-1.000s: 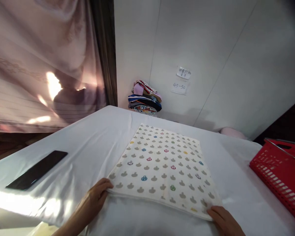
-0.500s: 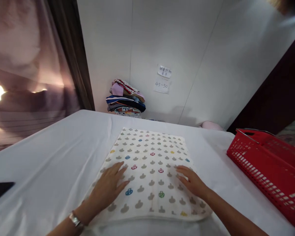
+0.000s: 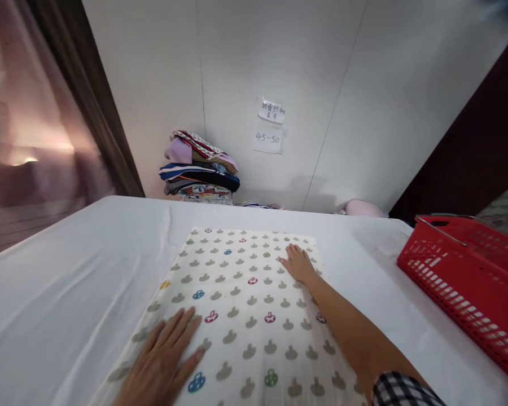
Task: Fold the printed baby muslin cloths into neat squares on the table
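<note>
A white cloth with grey and coloured mushroom prints lies spread on the white-covered table. Its near edge runs out of the bottom of the view. My left hand rests flat on the cloth's near left part, fingers extended and slightly parted. Farther off, my right hand lies on the far right part of the cloth with its fingers stretched out. Neither hand holds anything.
A red plastic basket with a wire handle stands at the table's right edge. Behind the table is a stack of folded fabrics. Paper labels hang on the wall, and a pink rounded item shows behind the table's far edge.
My right hand has slid away from me toward the cloth's far right corner. My left hand appears lower and farther left in view, still flat on the cloth. The camera view has shifted slightly.
</note>
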`<state>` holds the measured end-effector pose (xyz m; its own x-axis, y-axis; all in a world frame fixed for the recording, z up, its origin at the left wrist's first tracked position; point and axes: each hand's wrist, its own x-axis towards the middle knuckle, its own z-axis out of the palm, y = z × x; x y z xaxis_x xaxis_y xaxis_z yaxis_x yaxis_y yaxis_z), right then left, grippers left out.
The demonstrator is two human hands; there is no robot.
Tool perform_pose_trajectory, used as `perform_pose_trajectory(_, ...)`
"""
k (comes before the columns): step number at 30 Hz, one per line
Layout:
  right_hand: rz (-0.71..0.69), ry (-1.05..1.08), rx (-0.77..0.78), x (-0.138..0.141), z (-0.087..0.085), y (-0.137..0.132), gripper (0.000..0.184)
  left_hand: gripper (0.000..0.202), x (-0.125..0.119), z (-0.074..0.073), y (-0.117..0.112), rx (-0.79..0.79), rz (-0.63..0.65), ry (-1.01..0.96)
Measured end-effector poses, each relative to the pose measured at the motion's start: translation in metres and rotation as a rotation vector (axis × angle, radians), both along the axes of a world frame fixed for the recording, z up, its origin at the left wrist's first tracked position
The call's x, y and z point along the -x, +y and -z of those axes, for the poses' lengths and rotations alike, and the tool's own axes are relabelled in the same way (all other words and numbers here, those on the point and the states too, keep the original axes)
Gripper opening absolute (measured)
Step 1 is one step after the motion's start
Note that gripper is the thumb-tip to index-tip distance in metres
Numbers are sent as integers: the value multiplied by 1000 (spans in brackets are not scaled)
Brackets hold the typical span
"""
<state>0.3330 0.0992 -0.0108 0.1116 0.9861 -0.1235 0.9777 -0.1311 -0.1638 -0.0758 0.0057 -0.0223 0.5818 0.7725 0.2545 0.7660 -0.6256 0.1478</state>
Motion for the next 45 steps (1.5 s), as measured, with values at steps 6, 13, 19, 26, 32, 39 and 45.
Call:
perform_pose_trajectory(6, -28, 12, -14, -2, 8, -2, 77, 47, 3, 1, 23, 152, -123, -17)
perform_pose_trajectory(13, -12, 50, 65, -5, -6, 12, 73, 56, -51, -41, 110, 175, -235, 59)
perform_pose_trajectory(19, 200, -53, -2, -36, 1, 33, 66, 60, -60, -23, 175, 185, -366, 61)
perform_pose_trajectory(26, 151, -132, -101, -53, 30, 40, 65, 52, -51, -14, 188, 183, -435, -55)
perform_pose_trajectory(32, 150, -158, -118, -54, 30, 37, 66, 52, -62, -35, 242, 243, -770, -271)
perform_pose_trajectory(39, 140, -174, -138, -53, 30, 35, 63, 36, -61, -32, 291, 389, -844, -330)
perform_pose_trajectory(45, 128, -173, -129, -53, 28, 35, 61, 30, -55, -18, 294, 313, -845, -294)
